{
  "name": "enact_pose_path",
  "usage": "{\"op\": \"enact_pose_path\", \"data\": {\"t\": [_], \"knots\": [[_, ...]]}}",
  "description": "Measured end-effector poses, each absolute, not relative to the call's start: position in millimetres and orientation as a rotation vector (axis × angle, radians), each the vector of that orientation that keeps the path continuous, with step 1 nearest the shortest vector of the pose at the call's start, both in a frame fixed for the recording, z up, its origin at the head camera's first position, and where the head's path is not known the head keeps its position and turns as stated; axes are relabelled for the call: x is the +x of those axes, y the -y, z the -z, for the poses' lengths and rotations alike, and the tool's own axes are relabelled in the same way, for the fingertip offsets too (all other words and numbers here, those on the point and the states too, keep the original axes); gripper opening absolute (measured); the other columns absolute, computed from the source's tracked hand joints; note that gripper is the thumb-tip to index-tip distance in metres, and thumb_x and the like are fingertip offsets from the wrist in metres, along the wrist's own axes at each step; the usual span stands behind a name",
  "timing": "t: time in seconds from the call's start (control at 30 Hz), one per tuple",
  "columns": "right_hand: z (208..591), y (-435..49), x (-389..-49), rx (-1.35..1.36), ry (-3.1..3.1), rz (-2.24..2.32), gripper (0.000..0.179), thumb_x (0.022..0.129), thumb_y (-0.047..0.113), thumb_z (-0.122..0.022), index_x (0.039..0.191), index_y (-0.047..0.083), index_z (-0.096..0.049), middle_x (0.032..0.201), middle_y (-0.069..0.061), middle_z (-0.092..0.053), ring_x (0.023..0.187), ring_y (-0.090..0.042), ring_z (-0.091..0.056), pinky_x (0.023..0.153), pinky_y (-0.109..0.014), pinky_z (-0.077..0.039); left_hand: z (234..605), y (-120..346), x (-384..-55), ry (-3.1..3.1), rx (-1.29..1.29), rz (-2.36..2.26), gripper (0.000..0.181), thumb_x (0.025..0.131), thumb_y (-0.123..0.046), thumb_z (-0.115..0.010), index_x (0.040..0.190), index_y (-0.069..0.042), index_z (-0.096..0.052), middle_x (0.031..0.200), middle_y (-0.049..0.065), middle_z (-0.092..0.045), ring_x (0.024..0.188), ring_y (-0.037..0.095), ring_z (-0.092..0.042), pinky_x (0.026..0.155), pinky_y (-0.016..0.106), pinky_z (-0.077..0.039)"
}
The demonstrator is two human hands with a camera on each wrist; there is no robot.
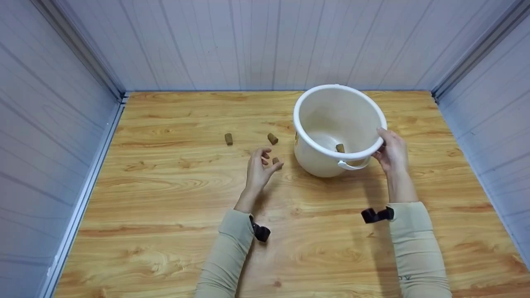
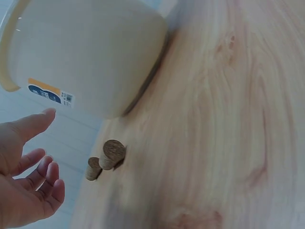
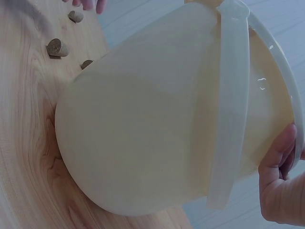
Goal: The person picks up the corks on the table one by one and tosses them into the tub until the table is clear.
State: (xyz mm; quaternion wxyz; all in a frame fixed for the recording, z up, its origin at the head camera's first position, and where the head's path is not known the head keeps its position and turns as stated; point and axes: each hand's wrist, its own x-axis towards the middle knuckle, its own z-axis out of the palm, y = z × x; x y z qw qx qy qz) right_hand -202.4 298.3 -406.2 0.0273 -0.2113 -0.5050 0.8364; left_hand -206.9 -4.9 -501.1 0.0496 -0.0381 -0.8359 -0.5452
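Observation:
A white bucket (image 1: 321,159) stands on the table, its carrying handle (image 1: 354,166) hanging down at the near side. My right hand (image 1: 392,151) grips the bucket's rim at the right, also seen at the rim in the right wrist view. One cork stopper (image 1: 340,148) lies inside on the bucket's floor. My left hand (image 1: 260,169) hovers left of the bucket, thumb and fingers spread apart with nothing between them. In the head view its thumb overlaps a cork (image 1: 276,160). Beyond the fingers lies another cork (image 1: 272,138), with a third (image 1: 228,139) farther left.
The wood-grain table (image 1: 165,207) is bounded by pale panel walls (image 1: 256,45) at the back and both sides. Each sleeved wrist wears a small black camera mount (image 1: 261,232). A printed label (image 2: 50,93) shows on the bucket's side.

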Motion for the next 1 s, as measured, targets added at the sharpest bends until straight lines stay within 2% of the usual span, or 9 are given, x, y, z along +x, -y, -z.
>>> {"op": "enact_pose_path", "data": {"t": [0.33,0.5,0.67,1.0], "knots": [[407.0,-299.0,-202.4,-0.654,1.562,-2.581,0.014,0.086,0.011,-0.056,0.081,-0.001,-0.052,0.068,-0.010,-0.060,0.059,-0.018,-0.060,0.047,-0.027,-0.048,517.4,4.9,-208.1,2.548,-0.138,1.751,0.045,0.070,-0.009,-0.074,0.107,0.005,-0.052,0.091,0.020,-0.048,0.076,0.031,-0.052,0.069,0.035,-0.044],[407.4,-299.0,-202.9,-0.671,1.569,-2.580,0.014,0.086,0.012,-0.056,0.084,-0.001,-0.051,0.069,-0.010,-0.060,0.060,-0.018,-0.060,0.047,-0.026,-0.048,523.8,5.6,-212.1,2.570,-0.129,1.766,0.046,0.069,-0.009,-0.075,0.107,0.005,-0.053,0.089,0.019,-0.049,0.076,0.030,-0.051,0.068,0.033,-0.043],[408.1,-299.0,-203.0,-0.663,1.561,-2.584,0.014,0.086,0.012,-0.056,0.082,0.000,-0.052,0.067,-0.009,-0.060,0.058,-0.018,-0.059,0.046,-0.026,-0.047,528.1,7.4,-217.1,2.576,-0.122,1.772,0.047,0.068,-0.008,-0.076,0.107,0.006,-0.054,0.087,0.019,-0.049,0.074,0.029,-0.050,0.065,0.030,-0.040],[408.1,-299.2,-203.7,-0.653,1.560,-2.572,0.015,0.087,0.011,-0.054,0.077,0.000,-0.053,0.065,-0.009,-0.059,0.055,-0.017,-0.059,0.044,-0.026,-0.046,530.2,9.0,-223.3,2.690,-0.112,1.657,0.044,0.067,-0.012,-0.078,0.104,0.001,-0.060,0.088,0.015,-0.049,0.072,0.022,-0.047,0.063,0.028,-0.039]]}}
